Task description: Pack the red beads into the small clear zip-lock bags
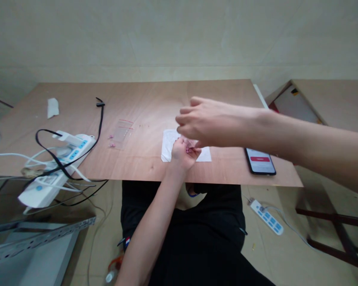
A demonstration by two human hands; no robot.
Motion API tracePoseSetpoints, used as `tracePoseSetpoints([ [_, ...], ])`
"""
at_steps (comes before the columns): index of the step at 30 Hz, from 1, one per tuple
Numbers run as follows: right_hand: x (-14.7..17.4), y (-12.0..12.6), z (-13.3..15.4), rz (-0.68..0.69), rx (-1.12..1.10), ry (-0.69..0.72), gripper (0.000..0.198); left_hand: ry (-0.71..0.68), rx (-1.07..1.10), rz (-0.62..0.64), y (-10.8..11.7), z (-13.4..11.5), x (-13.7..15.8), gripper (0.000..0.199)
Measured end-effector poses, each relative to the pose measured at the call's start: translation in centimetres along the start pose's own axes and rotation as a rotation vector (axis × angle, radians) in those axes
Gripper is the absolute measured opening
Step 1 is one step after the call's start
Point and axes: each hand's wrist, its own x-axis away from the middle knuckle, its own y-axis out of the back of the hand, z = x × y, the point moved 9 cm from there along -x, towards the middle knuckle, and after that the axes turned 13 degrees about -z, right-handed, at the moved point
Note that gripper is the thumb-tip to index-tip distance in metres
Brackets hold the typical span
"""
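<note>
My left hand [183, 154] is curled, palm up, round a small clear plastic bag [191, 143] with small pink pieces showing in it. Just above it, my right hand [193, 121] reaches across from the right with its back to me. Its fingers are bent together, and their tips and anything in them are hidden. The right thumb comes down close to the bag. Under both hands lies a white sheet [168, 145], partly covered. Further left on the table are a flat zip bag [122, 133] and two small pink pieces [111, 145].
On the wooden table [146, 167], a white power strip [58, 171] with tangled cables sits at the left edge. A phone [261, 163] lies to the right, below my right forearm. A scrap of white paper [53, 108] is at the back left. Another power strip [267, 217] is on the floor.
</note>
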Motion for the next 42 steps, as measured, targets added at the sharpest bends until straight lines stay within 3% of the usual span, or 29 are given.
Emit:
tracePoseSetpoints([
  [2, -1.6, 0.9, 3.3, 0.394, 0.593, 0.279, 0.040, -0.159, -0.182, -0.095, 1.0, -1.3, -0.8, 0.052],
  [3, -2.6, 2.2, 3.9, 0.451, 0.862, 0.403, 0.046, -0.316, -0.306, -0.164, 1.6, -2.6, -1.0, 0.053],
  [4, -3.7, 4.1, 4.3, 0.403, 1.066, 0.486, 0.052, -0.518, -0.463, -0.240, 1.9, -4.2, -1.0, 0.054],
  [5, -4.7, 6.0, 3.9, 0.320, 1.183, 0.475, 0.059, -0.741, -0.657, -0.303, 1.7, -5.7, -0.7, 0.053],
  [7, -5.6, 9.8, 1.6, 0.104, 1.255, 0.333, 0.065, -1.113, -1.056, -0.334, 0.0, -6.9, -0.2, 0.048],
  [9, -4.6, 12.3, -2.6, -0.026, 1.265, 0.151, 0.061, -1.316, -1.389, -0.274, -1.7, -6.0, -0.8, 0.042],
  [11, -3.0, 13.7, -6.7, -0.129, 1.297, 0.010, 0.058, -1.399, -1.618, -0.215, -2.6, -4.7, -1.8, 0.039],
  [16, -0.1, 13.1, -11.7, -0.209, 1.223, -0.059, 0.074, -1.456, -1.750, -0.175, -2.8, -3.4, -2.9, 0.035],
  [21, 1.4, 10.9, -13.7, -0.065, 1.243, -0.068, 0.068, -1.531, -1.750, -0.193, -2.6, -3.5, -2.1, 0.035],
  [26, 2.3, 10.2, -14.8, 0.031, 1.270, -0.131, 0.076, -1.602, -1.645, -0.267, -2.1, -4.4, -0.5, 0.032],
  [29, 2.3, 10.5, -14.2, -0.022, 1.234, -0.129, 0.075, -1.612, -1.444, -0.411, 0.5, -7.8, 0.3, 0.024],
  [34, 2.3, 10.5, -12.9, -0.096, 1.203, -0.080, 0.073, -1.439, -1.238, -0.755, 9.0, -17.1, -0.7, 0.023],
  [36, 2.3, 10.4, -12.5, -0.134, 1.189, -0.054, 0.075, -1.361, -1.263, -0.778, 11.6, -19.8, -1.7, 0.028],
  [38, 2.1, 10.3, -12.1, -0.173, 1.174, -0.026, 0.076, -1.287, -1.313, -0.725, 13.0, -21.1, -2.7, 0.019],
  [40, 2.0, 10.2, -11.9, -0.186, 1.163, -0.016, 0.076, -1.244, -1.345, -0.699, 13.7, -21.6, -2.9, 0.012],
  [42, 1.9, 10.2, -11.7, -0.191, 1.157, -0.015, 0.075, -1.247, -1.340, -0.718, 13.7, -21.7, -2.3, 0.018],
])
